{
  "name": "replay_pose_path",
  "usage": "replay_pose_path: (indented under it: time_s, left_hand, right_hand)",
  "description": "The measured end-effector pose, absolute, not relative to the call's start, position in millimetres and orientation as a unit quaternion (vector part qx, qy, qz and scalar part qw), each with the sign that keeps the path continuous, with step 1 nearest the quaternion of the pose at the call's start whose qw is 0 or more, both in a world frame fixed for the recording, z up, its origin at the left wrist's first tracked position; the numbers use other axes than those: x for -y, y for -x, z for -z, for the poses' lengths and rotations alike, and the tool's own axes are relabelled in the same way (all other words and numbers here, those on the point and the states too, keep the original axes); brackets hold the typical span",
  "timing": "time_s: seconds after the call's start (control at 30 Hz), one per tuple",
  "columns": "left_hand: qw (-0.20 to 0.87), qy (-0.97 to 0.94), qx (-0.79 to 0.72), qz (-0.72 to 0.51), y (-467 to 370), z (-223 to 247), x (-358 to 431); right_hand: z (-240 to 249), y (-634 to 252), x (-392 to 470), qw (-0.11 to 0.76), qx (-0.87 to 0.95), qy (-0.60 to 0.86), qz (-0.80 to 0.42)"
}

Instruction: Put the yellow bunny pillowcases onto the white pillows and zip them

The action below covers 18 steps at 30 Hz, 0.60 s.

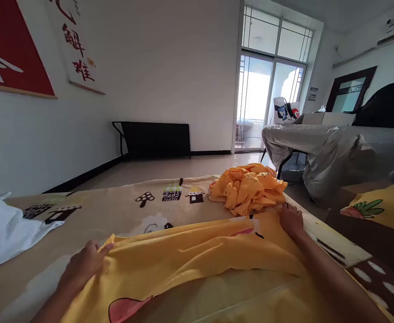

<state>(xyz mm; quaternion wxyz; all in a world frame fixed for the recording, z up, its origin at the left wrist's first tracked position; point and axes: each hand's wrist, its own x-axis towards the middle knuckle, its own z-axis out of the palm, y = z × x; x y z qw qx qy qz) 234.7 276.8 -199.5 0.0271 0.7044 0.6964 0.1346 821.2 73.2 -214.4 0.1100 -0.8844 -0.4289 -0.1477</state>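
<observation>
A yellow printed cloth, perhaps bedding, stretches across the near part of the view. Its print shows pink patches and short black strokes. My left hand pinches its far left corner between thumb and fingers. At the far right corner my right hand has its fingers curled over the edge. Between the hands the far edge runs fairly straight, while the nearer part hangs in loose folds. Just beyond my right hand lies a crumpled orange cloth bundle. Everything rests on a beige patterned blanket.
At the left edge lies a white cloth. On the right stands a plastic-covered table, with a cardboard box and yellow fabric nearer me. A black folded panel leans on the far wall, left of a glass door.
</observation>
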Motion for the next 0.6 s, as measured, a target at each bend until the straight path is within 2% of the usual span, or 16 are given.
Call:
replay_pose_path:
  time_s: [0.1, 0.17, 0.23, 0.4, 0.47, 0.6]
  left_hand:
    - [-0.072, -0.716, -0.684, -0.123, -231.7, 189.1, -266.9]
    - [-0.152, -0.74, -0.644, -0.121, -246.8, 181.7, -254.3]
    - [-0.189, -0.777, -0.588, -0.119, -276.8, 178.0, -239.6]
    - [-0.069, -0.91, -0.393, -0.111, -340.6, 199.9, -212.3]
    - [-0.023, -0.914, -0.396, -0.085, -325.4, 217.5, -214.1]
    - [-0.027, -0.872, -0.486, -0.056, -238.2, 246.5, -239.3]
  right_hand:
    - [200.3, -787.7, -80.1, 0.117, 0.512, 0.836, 0.158]
    - [196.1, -752.8, -90.0, 0.122, 0.604, 0.777, 0.129]
    - [197.7, -715.7, -103.3, 0.128, 0.679, 0.716, 0.093]
    - [214.1, -682.7, -124.9, 0.141, 0.75, 0.646, -0.027]
    - [220.1, -706.9, -117.2, 0.133, 0.724, 0.674, -0.058]
    - [225.3, -785.8, -73.8, 0.089, 0.639, 0.764, -0.017]
